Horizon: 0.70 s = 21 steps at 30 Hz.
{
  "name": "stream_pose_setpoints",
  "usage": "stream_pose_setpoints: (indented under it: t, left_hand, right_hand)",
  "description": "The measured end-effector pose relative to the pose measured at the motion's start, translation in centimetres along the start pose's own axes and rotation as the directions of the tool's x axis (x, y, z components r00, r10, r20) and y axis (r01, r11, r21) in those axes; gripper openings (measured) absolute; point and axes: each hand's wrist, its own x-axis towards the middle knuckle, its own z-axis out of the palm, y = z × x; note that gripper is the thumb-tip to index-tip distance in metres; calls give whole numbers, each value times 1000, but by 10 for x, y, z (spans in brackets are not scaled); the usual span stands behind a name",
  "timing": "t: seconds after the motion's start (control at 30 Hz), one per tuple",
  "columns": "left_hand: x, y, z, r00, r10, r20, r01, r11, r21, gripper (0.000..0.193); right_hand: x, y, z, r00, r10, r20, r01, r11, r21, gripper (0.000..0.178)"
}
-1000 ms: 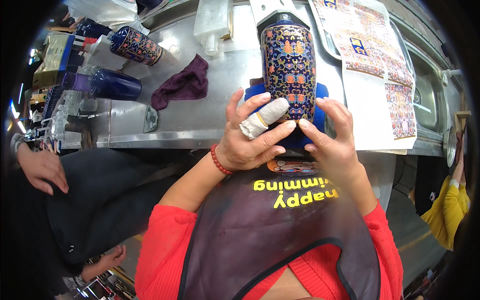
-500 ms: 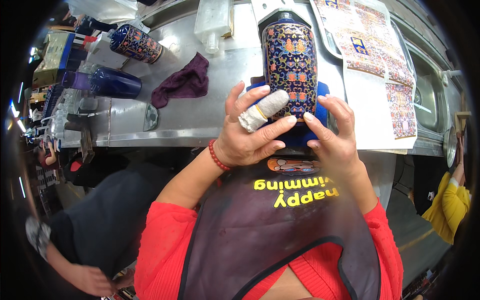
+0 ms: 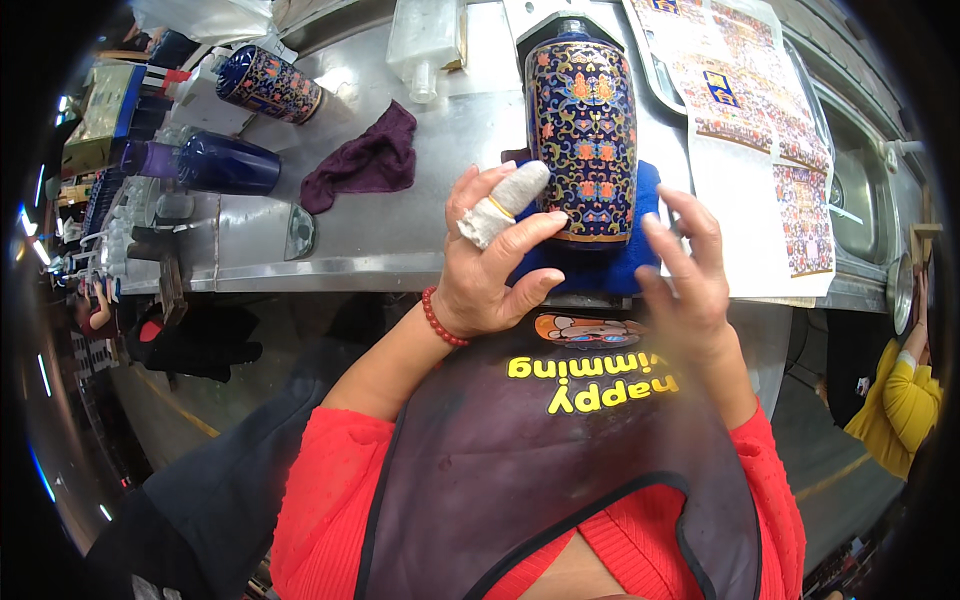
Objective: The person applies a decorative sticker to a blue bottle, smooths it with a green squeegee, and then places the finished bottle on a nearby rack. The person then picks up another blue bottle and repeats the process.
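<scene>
I list: one floral dark-blue bottle (image 3: 582, 140), neck pointing away, over a blue cloth (image 3: 590, 272) on the metal bench (image 3: 255, 240); left hand (image 3: 490, 265), digits apart, index fingertip at the bottle's lower-left edge, contact uncertain to me; right hand (image 3: 692, 290), partly blurred, fingers parted, just beside its right side; purple rag (image 3: 368, 165), left.

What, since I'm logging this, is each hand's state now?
Left hand: open, at the bottle's lower side, not grasping it.
Right hand: open, beside the bottle, holding nothing.
</scene>
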Motion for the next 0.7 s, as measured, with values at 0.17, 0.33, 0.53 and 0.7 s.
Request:
stream_pose_setpoints:
  t: [0.17, 0.33, 0.53, 0.7]
  left_hand:
    - [3, 8, 10, 999, -23, -33, 21, 997, -79, 30]
    - [7, 18, 15, 995, -93, -43, 88, 990, -110, 26]
    - [8, 21, 18, 992, -115, -53, 108, 987, -120, 28]
    - [7, 22, 19, 991, -125, -54, 118, 985, -123, 30]
  right_hand:
    - [16, -23, -26, 909, 392, 142, -415, 815, 405, 37]
    - [23, -22, -28, 886, 382, 262, -452, 834, 316, 29]
    - [22, -22, -23, 886, 369, 280, -447, 841, 306, 28]
    - [22, -22, -24, 840, 453, 298, -540, 743, 395, 27]
